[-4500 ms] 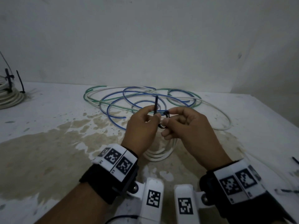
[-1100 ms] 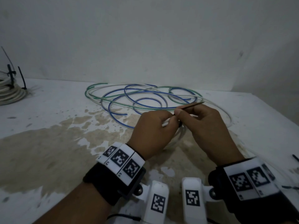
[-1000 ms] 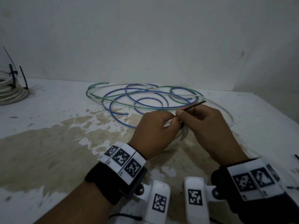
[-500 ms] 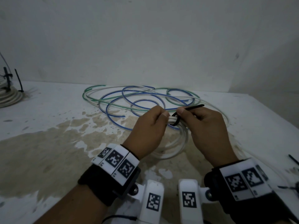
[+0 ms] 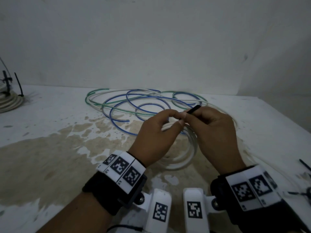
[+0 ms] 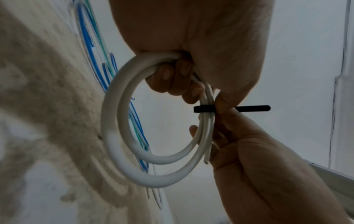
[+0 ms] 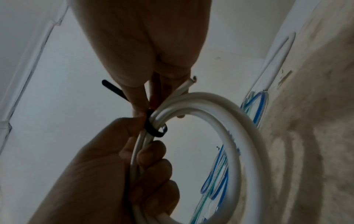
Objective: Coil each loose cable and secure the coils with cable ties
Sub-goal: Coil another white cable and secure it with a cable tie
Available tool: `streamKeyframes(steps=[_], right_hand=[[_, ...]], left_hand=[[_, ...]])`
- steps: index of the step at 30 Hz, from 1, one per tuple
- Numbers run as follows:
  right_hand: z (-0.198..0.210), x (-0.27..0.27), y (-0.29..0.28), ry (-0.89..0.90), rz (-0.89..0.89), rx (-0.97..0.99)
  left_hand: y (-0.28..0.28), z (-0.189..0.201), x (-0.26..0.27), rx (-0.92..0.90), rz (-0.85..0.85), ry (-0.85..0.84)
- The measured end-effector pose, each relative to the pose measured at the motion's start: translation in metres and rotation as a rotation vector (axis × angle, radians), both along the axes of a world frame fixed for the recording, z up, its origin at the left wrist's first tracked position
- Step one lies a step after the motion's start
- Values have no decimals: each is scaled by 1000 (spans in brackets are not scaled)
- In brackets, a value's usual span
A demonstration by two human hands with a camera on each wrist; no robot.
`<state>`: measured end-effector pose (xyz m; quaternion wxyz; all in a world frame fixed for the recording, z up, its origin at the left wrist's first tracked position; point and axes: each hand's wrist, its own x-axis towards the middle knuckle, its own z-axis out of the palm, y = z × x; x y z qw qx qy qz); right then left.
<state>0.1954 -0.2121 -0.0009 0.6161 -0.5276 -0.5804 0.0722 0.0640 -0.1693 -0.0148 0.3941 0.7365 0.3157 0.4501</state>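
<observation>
A white cable coil (image 5: 188,158) hangs from both hands above the table, and my left hand (image 5: 175,119) has its fingers curled round the coil's top. A black cable tie (image 6: 203,109) is wrapped round the coil's strands (image 6: 114,121) next to the left thumb. The tie's tail (image 5: 193,109) sticks out to the right, and my right hand (image 5: 189,115) pinches that tail close to the coil. In the right wrist view the tie's loop (image 7: 153,128) sits snug on the white coil (image 7: 239,121). Its tail (image 7: 113,89) leaves between the right thumb and finger.
Loose blue, green and white cables (image 5: 134,105) lie tangled on the stained white table (image 5: 50,148) behind the hands. A tied white coil (image 5: 8,101) sits at the far left. Spare black ties (image 5: 304,167) lie near the table's right edge.
The tie stood upright with an open loop 4.5 s ago. Its tail now points right and the loop is closed on the coil. Less tail shows past the right fingers than half a second ago.
</observation>
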Motion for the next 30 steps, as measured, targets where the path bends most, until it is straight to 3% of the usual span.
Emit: streamKeyframes(steps=[3, 6, 11, 15, 19, 23, 30], right_hand=[[7, -1, -6, -166, -38, 134], [14, -2, -13, -193, -56, 218], [11, 2, -8, 23, 106, -15], [5, 8, -4, -40, 105, -72], [-2, 11, 1, -213, 17, 23], [-7, 8, 3, -171, 15, -64], [-4, 6, 1, -251, 33, 4]], left_hand=[[1, 2, 2, -32, 14, -105], [3, 4, 2, -15, 18, -112], [4, -2, 3, -129, -14, -101], [6, -5, 5, -249, -60, -116], [10, -8, 4, -144, 7, 4], [8, -6, 1, -96, -40, 66], [6, -7, 1, 28, -12, 33]])
